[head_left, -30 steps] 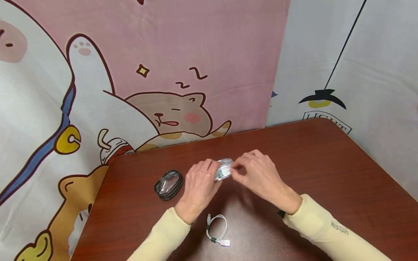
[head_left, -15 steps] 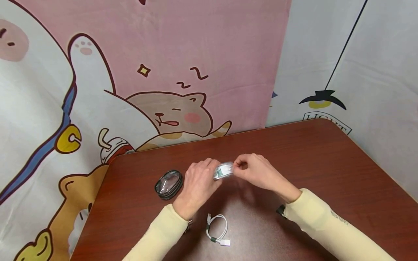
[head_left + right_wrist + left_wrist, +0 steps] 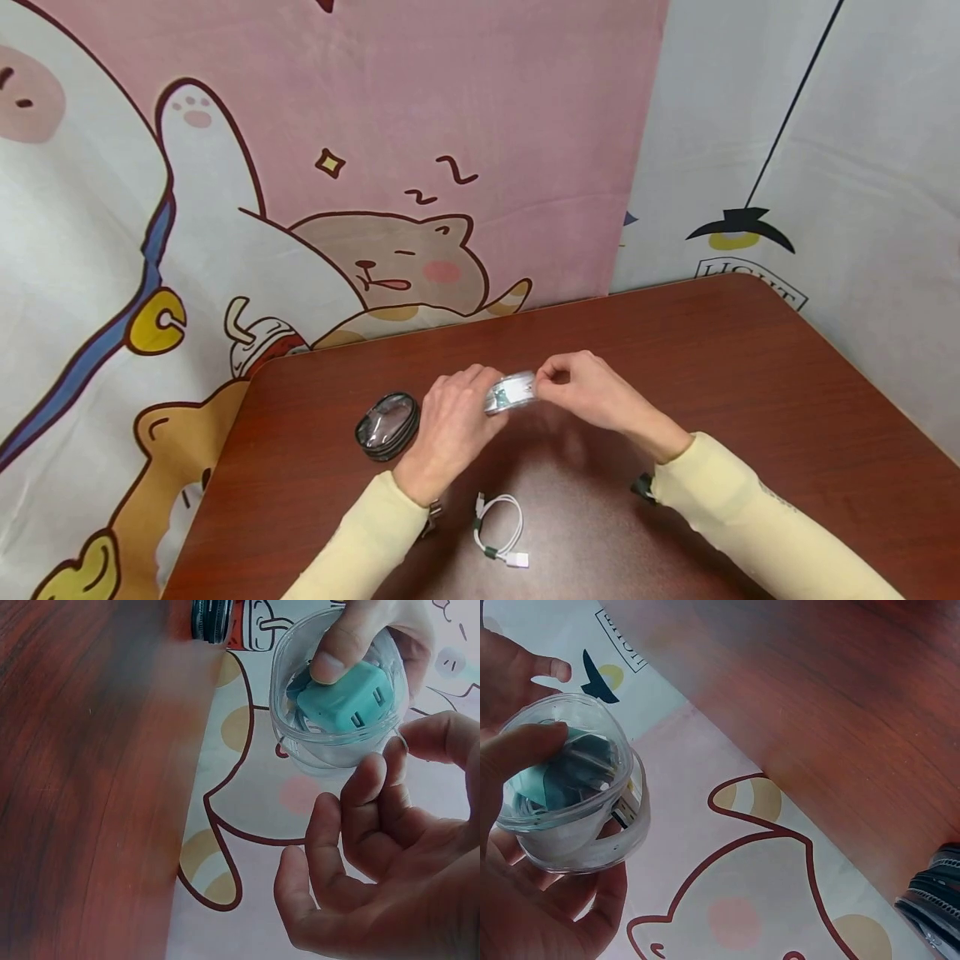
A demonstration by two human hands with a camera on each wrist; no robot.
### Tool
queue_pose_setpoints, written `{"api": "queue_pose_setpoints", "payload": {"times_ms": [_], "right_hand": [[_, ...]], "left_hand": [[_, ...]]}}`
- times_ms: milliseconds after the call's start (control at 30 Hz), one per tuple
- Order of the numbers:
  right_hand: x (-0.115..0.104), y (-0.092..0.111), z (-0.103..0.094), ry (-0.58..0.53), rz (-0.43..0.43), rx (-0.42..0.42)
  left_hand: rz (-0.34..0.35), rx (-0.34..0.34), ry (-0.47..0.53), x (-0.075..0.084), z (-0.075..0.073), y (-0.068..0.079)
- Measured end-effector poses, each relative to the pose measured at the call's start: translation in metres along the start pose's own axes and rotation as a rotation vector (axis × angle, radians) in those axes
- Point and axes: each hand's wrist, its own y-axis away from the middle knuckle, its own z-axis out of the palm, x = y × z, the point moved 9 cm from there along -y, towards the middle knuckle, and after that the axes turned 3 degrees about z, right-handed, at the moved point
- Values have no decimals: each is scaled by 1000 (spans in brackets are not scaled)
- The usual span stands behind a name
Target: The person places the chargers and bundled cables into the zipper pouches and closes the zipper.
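Above the table, my left hand (image 3: 453, 421) holds a small clear plastic container (image 3: 513, 392). Its thumb reaches over the rim and presses on a teal charger plug (image 3: 349, 701) inside, while the other fingers support the container from below. Coiled cable shows around the plug, and a USB connector (image 3: 625, 813) shows through the wall in the left wrist view. At the near rim, my right hand (image 3: 596, 396) pinches a thin pale strip (image 3: 400, 738) between thumb and forefinger, its other fingers loosely bent. I cannot tell whether the strip belongs to the container or a cable.
A black zipped case (image 3: 387, 426) with a clear top lies left of my left hand. A coiled white USB cable (image 3: 498, 531) with green ties lies nearer on the brown table (image 3: 720, 367). A cartoon-printed cloth (image 3: 450, 100) hangs behind the table.
My right hand has turned and drawn its fingers into a pinch at the container's edge. The container has tilted and shifted slightly left with my left hand. Case and white cable stay put.
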Motion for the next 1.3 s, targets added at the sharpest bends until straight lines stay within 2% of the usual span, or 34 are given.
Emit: {"api": "queue_pose_setpoints", "payload": {"times_ms": [567, 900, 1133, 1300], "right_hand": [[6, 1, -2, -44, 11, -22], [15, 1, -4, -74, 56, -39], [27, 1, -4, -138, 97, -62], [32, 3, -4, -195, 128, -94]], "left_hand": [[16, 18, 6, -1, -1, 3], [21, 31, 28, -1, -5, 4], [-5, 36, 90, -3, -6, 6], [-63, 15, 184, -8, -5, 8]]}}
